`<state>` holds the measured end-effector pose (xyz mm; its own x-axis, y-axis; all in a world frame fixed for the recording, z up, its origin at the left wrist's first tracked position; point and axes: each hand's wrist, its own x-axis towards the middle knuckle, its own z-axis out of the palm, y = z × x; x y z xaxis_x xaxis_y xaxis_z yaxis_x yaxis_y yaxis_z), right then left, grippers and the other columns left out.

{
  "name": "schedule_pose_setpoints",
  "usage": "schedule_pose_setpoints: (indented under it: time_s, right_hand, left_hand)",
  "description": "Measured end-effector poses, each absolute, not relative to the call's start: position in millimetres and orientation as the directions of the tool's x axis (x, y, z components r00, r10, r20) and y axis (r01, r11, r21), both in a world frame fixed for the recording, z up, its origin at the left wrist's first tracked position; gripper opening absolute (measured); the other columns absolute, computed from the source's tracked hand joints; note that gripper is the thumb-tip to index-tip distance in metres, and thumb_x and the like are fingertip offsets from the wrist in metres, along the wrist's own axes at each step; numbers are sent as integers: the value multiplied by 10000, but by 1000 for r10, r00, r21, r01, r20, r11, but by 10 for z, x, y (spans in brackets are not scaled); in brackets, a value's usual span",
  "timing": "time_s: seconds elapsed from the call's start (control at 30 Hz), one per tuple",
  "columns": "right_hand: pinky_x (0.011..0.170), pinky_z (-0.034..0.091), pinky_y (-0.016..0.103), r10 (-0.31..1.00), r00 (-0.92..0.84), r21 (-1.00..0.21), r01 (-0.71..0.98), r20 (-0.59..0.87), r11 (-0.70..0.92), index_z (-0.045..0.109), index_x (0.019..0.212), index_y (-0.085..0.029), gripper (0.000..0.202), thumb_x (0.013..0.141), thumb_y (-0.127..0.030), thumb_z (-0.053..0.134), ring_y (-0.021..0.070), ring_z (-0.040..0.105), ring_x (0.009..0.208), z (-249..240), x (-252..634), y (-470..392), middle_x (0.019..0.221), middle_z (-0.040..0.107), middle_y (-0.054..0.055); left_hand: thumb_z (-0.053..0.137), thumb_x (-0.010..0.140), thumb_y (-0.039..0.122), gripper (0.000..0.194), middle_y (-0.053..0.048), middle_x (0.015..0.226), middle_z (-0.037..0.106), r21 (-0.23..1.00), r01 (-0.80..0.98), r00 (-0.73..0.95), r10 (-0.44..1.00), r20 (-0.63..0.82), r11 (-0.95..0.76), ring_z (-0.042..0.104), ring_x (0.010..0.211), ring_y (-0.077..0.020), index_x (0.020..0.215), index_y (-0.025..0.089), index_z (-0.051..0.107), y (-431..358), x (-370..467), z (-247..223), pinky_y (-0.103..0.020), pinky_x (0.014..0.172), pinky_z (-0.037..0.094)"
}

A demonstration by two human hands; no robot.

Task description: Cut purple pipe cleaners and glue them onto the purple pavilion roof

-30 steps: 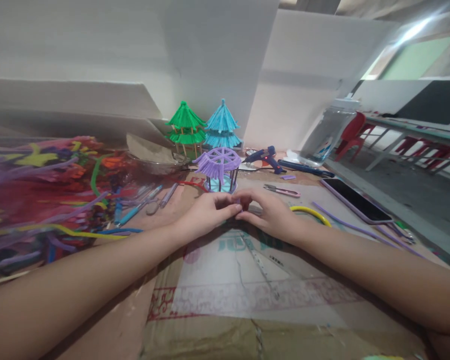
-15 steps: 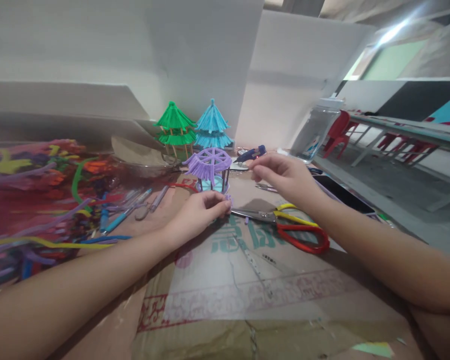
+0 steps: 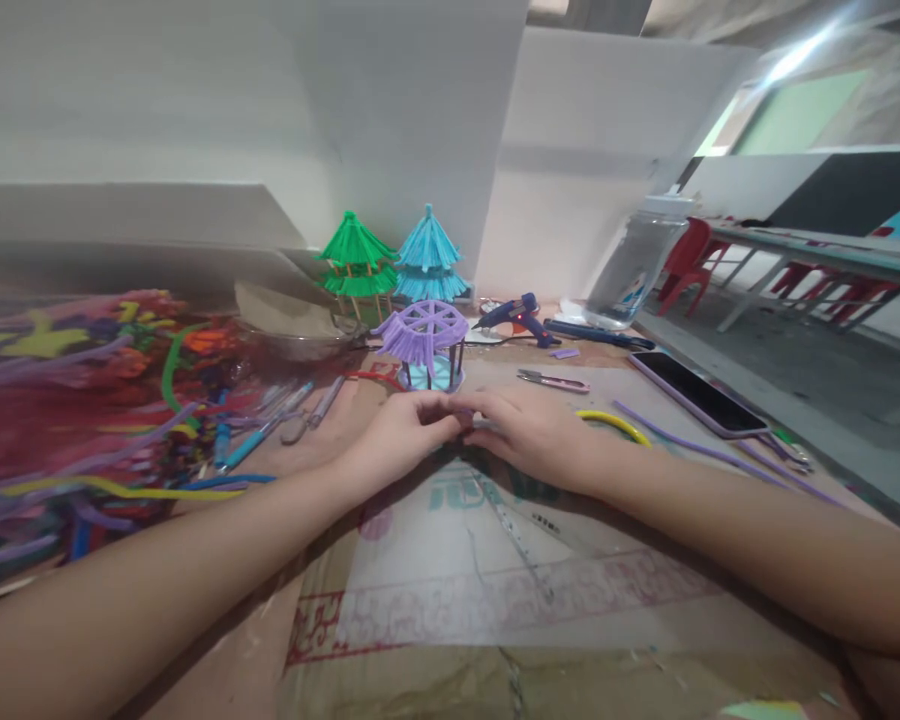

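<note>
My left hand [image 3: 412, 430] is pinched closed on a short piece of purple pipe cleaner, mostly hidden by the fingers. My right hand [image 3: 532, 432] meets it fingertip to fingertip, its thumb and fingers closed; what they hold is hidden. Just beyond stands a small purple pavilion [image 3: 422, 340], its roof frame partly covered with purple strips, above a light-blue base. Under my right hand and forearm lie scissors, only their yellow handle [image 3: 616, 424] showing. Behind the pavilion stand a green model pavilion [image 3: 356, 262] and a blue one [image 3: 429, 255], both with two-tiered roofs.
A blue glue gun [image 3: 514, 314], snips [image 3: 553, 381] and a phone [image 3: 697, 393] lie to the right, near a clear plastic jar [image 3: 634, 265]. Colourful pipe cleaners [image 3: 105, 370] pile up at left, beside pens [image 3: 266, 430] and a bowl [image 3: 292, 335]. Cardboard [image 3: 420, 680] covers the worktop.
My right hand has come down and left from near the glue gun to my left hand, now covering most of the scissors. My left hand stays pinched; the view has shifted slightly.
</note>
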<state>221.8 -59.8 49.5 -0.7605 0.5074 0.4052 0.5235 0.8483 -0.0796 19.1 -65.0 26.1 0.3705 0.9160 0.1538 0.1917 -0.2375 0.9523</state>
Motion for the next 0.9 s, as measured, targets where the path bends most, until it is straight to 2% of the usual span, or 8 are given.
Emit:
schedule_pose_setpoints:
  time_s: [0.13, 0.27, 0.33, 0.4, 0.47, 0.53, 0.67, 0.9]
  right_hand:
    - [826, 534, 378, 502, -685, -141, 512, 528, 848, 568, 1271, -143, 357, 954, -305, 592, 232, 689, 955, 372, 2224, -532, 1093, 731, 130]
    - [833, 523, 377, 494, -707, -200, 460, 506, 865, 590, 1219, -175, 319, 941, -331, 616, 230, 682, 959, 377, 2237, -517, 1086, 729, 109]
    - [802, 522, 365, 562, -667, -323, 460, 488, 827, 567, 1227, -182, 333, 938, -343, 611, 214, 682, 895, 390, 2242, -499, 1015, 727, 86]
    - [740, 521, 339, 677, -561, -509, 452, 476, 733, 533, 1211, -184, 319, 945, -353, 577, 189, 670, 797, 384, 2249, -439, 899, 702, 47]
    - [672, 510, 309, 787, -422, -678, 413, 450, 609, 515, 1139, -190, 256, 947, -357, 537, 168, 644, 711, 359, 2259, -338, 794, 644, 3]
    - [650, 506, 298, 857, -331, -764, 399, 396, 507, 512, 1084, -194, 220, 936, -357, 516, 160, 635, 680, 331, 2273, -227, 759, 610, -14]
    - [656, 503, 294, 893, -307, -762, 472, 329, 443, 542, 1092, -177, 234, 910, -321, 511, 162, 641, 693, 354, 2311, -119, 766, 608, -8]
    - [625, 394, 266, 854, -347, -595, 613, 388, 520, 609, 856, -176, 150, 855, -325, 625, 153, 548, 681, 558, 2258, -123, 747, 617, 5]
  left_hand:
    - [628, 825, 376, 234, -12, 754, 671, 939, 212, 374, 910, 178, -271, 588, 711, -145, 766, 154, 674, -634, 184, 244, -265, 706, 448]
    - [619, 824, 382, 248, -11, 744, 655, 923, 247, 372, 908, 190, -294, 567, 698, -141, 761, 149, 674, -640, 188, 275, -257, 684, 429]
    - [611, 829, 380, 246, -16, 752, 663, 912, 276, 363, 912, 193, -303, 573, 702, -146, 784, 148, 676, -666, 198, 293, -254, 670, 424]
    - [598, 842, 359, 227, -22, 771, 680, 879, 339, 364, 908, 208, -337, 588, 714, -152, 812, 150, 681, -712, 212, 297, -253, 666, 425]
    - [594, 848, 313, 185, -25, 784, 697, 797, 436, 403, 883, 241, -417, 603, 725, -156, 823, 157, 691, -773, 229, 287, -251, 670, 425]
    - [602, 850, 279, 153, -25, 787, 707, 672, 512, 481, 827, 291, -535, 609, 720, -156, 839, 165, 703, -836, 245, 273, -250, 665, 415]
    - [587, 889, 278, 164, -31, 788, 712, 457, 569, 583, 727, 362, -683, 601, 703, -153, 871, 175, 715, -909, 270, 272, -251, 652, 390]
    - [578, 899, 289, 176, -25, 775, 712, 433, 578, 598, 720, 352, -691, 597, 681, -146, 889, 179, 715, -856, 286, 262, -240, 607, 366]
